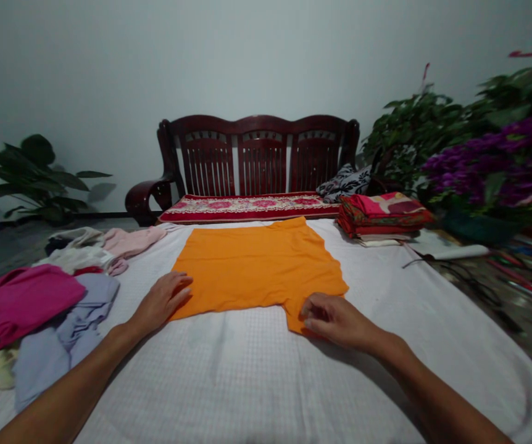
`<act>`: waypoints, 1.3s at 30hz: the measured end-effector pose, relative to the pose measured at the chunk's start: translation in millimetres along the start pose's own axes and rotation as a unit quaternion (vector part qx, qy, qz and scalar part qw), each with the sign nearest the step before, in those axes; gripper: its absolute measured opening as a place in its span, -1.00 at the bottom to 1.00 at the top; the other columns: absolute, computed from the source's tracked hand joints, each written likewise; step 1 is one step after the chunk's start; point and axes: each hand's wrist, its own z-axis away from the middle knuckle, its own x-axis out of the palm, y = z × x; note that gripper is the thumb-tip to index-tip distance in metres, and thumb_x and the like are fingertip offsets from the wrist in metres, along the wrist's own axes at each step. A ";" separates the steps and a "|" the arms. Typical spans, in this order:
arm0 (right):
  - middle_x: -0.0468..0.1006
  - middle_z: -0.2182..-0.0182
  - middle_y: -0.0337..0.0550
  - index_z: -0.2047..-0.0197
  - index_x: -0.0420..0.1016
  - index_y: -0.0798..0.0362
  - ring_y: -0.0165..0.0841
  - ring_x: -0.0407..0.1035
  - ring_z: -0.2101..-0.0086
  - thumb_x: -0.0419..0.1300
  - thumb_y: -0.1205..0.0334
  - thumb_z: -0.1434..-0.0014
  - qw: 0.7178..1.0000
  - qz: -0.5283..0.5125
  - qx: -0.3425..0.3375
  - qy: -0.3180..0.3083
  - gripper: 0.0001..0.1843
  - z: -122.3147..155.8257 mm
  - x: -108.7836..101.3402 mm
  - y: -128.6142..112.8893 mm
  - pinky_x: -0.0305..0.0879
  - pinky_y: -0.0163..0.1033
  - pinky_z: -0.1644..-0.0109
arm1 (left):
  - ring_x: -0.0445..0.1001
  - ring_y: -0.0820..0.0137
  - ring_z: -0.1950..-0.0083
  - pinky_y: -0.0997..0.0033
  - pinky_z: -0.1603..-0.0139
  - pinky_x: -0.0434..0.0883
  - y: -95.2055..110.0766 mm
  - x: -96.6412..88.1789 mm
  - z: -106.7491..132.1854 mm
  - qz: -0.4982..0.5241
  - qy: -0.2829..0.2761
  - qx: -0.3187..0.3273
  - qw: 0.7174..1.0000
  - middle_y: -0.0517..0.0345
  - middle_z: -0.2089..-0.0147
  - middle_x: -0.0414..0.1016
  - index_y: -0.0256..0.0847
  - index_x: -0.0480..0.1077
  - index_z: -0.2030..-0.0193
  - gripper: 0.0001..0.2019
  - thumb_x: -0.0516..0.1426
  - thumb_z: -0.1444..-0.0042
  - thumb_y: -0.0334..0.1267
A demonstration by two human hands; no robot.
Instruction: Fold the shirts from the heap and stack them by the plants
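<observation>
An orange T-shirt [242,265] lies spread sideways on a white cloth [229,382], its hem to the left and its sleeves to the right. My left hand [166,299] rests at the near corner of the hem, fingers stretched out and holding nothing. Over the near sleeve is my right hand [333,316], its fingers loosely bent with a gap showing between thumb and forefinger. No fabric shows pinched in it. Light wrinkles cross the shirt around the sleeves and neck.
Left of the shirt lie loose clothes, among them a magenta garment [20,302] and a lavender one [62,345]. At the far right stands a folded red stack [381,216]. Beyond is a wooden bench [261,160]; potted purple flowers [497,163] stand right.
</observation>
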 end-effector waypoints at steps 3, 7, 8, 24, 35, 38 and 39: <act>0.50 0.20 -0.16 0.03 0.50 -0.01 -0.29 0.36 0.21 0.29 0.20 -0.08 0.993 0.109 -0.038 0.024 -0.66 -2.9 2.9 -7.1 0.25 -0.25 0.15 | 0.34 0.13 -0.24 0.06 -0.28 0.29 17.0 -15.2 12.7 0.012 -0.030 0.057 0.998 0.00 -0.18 0.43 -0.11 0.46 -0.06 -0.60 0.11 -0.22 0.06; 0.50 0.14 -0.11 -0.06 0.49 -0.03 -0.25 0.37 0.13 0.22 0.25 -0.15 0.981 0.180 -0.076 0.009 -0.62 -2.5 14.8 -5.7 0.26 -0.20 0.06 | 0.38 0.18 -0.12 0.18 -0.16 0.35 30.7 -29.8 30.5 -0.005 -0.075 0.116 0.990 0.04 -0.05 0.46 -0.12 0.44 0.03 -0.75 0.15 -0.15 -0.18; 0.51 0.14 -0.10 -0.06 0.50 -0.03 -0.25 0.38 0.12 0.17 0.27 -0.20 0.980 0.185 -0.078 0.009 -0.65 -2.3 17.7 -3.5 0.27 -0.20 0.05 | 0.40 0.21 -0.08 0.22 -0.12 0.36 30.4 -31.5 34.1 -0.007 -0.084 0.121 0.989 0.06 0.00 0.47 -0.12 0.43 0.07 -0.80 0.11 -0.16 -0.26; 0.66 0.16 -0.08 0.01 0.58 0.06 -0.24 0.52 0.21 0.07 0.03 -0.28 0.989 -0.094 0.081 0.078 -0.61 -4.0 -30.7 41.7 0.39 -0.20 0.14 | 0.44 0.25 0.18 0.28 0.14 0.31 28.0 -33.5 10.2 -0.027 -0.122 0.032 0.992 0.09 0.26 0.51 -0.16 0.43 0.31 -0.72 -0.04 0.03 -0.51; 0.64 0.14 0.01 0.13 0.57 0.04 -0.15 0.49 0.16 0.09 -0.10 -0.23 0.899 0.191 0.365 0.146 -0.58 -49.1 -79.8 84.4 0.21 -0.21 0.24 | 0.51 0.32 0.05 0.32 -0.07 0.39 220.7 29.8 -39.4 0.144 -0.169 0.301 0.928 0.06 0.10 0.59 -0.19 0.48 0.08 -0.73 -0.04 -0.32 -0.37; 0.65 0.20 -0.03 0.17 0.57 0.04 -0.23 0.48 0.23 0.09 0.01 -0.22 0.903 0.199 0.351 0.149 -0.66 -58.9 -71.8 88.4 0.17 -0.25 0.29 | 0.47 0.21 -0.11 0.21 -0.19 0.36 273.7 50.1 -46.4 0.147 -0.170 0.330 0.917 -0.04 -0.08 0.54 -0.22 0.42 -0.10 -0.69 0.07 -0.32 -0.14; 0.65 0.20 -0.04 0.16 0.57 0.04 -0.25 0.48 0.24 0.07 0.02 -0.24 0.904 0.197 0.345 0.156 -0.66 -60.6 -69.8 89.6 0.15 -0.26 0.30 | 0.44 0.14 -0.15 0.15 -0.20 0.37 289.0 56.7 -46.5 0.142 -0.172 0.340 0.913 -0.09 -0.13 0.51 -0.24 0.40 -0.14 -0.57 0.13 -0.26 0.00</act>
